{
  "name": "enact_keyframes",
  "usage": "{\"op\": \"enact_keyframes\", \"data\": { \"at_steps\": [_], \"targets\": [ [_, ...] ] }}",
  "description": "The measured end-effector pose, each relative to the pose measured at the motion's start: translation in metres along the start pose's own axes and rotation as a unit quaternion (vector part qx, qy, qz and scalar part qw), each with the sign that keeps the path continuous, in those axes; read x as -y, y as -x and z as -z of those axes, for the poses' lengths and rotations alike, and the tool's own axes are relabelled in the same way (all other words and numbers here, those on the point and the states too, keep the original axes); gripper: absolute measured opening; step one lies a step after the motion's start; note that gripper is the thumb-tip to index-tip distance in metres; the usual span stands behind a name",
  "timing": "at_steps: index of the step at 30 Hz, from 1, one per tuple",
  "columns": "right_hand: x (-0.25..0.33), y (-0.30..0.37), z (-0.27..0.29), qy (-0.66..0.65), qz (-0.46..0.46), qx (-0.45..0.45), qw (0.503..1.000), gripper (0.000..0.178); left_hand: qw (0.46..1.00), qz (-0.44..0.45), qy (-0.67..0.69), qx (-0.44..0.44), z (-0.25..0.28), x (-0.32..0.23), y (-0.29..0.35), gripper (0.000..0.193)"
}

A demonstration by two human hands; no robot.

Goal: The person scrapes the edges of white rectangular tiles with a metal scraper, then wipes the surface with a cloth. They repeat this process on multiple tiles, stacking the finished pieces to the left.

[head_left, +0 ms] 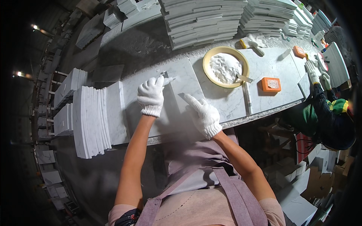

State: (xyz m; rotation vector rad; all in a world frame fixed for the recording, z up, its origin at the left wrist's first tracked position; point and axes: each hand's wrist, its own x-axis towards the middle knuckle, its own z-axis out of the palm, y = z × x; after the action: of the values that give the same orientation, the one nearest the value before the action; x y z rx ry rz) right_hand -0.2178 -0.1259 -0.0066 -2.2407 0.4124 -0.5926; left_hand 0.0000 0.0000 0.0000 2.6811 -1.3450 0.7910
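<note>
Nearest, both white-gloved hands work on a white marble tile (177, 84) lying flat on the grey stone worktop (264, 67). The right hand (203, 115) presses open on the tile's near edge; the left hand (151, 95) is closed around a small putty knife (167, 78) touching the tile's surface. Beyond, a yellow round bowl of white filler (225, 66) sits near an orange rectangular block (271, 84), with stacked marble tiles (203, 20) behind.

— Overhead light is brightening the marble bench (264, 71); beyond its left end, dim floor is showing two small glaring lamps.

— Edges are bending and darkening; the picture is staying fairly sharp.
</note>
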Motion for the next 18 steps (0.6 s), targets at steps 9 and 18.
{"op": "enact_keyframes", "data": {
  "at_steps": [9, 18],
  "targets": [
    [-0.003, -0.0004, -0.0022, 0.001, 0.004, -0.006, 1.0, 0.053, 0.998, -0.019, 0.032, -0.06, -0.0087, 0.0006, -0.0018, 0.038],
    [-0.0044, 0.002, -0.0034, 0.001, 0.0, -0.006, 1.0, 0.055, 0.998, -0.03, 0.003, -0.061, -0.0077, -0.0001, -0.0027, 0.03]
  ]
}}
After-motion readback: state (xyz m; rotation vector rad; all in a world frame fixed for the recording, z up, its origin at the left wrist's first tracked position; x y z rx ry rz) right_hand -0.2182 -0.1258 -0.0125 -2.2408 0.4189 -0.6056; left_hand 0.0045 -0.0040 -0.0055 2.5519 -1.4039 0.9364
